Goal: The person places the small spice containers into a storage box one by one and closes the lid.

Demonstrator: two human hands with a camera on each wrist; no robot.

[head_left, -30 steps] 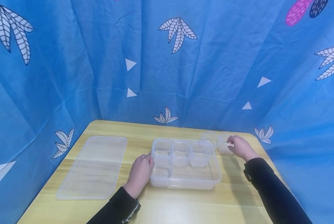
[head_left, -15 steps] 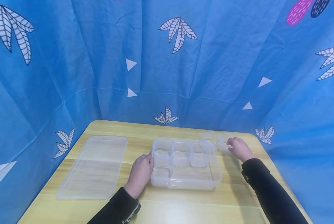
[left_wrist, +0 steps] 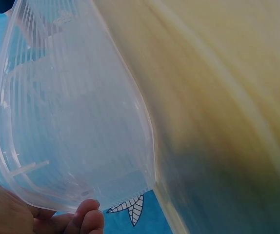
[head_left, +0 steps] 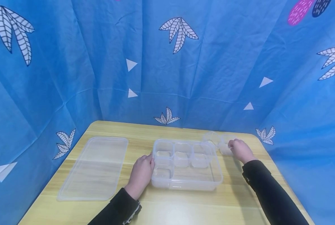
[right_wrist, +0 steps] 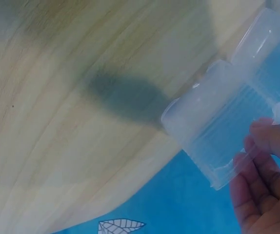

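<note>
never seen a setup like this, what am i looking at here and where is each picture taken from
There is no machine here, just a person's two bare hands. The wide picture comes from a camera worn on the head; the two close ones come from cameras on the wrists. On the table are a large clear box with smaller tubs inside, a flat clear panel, perhaps its lid, and more clear tubs at the far right. The left hand grips the box's left end; the right hand pinches one small tub by its edge.
</note>
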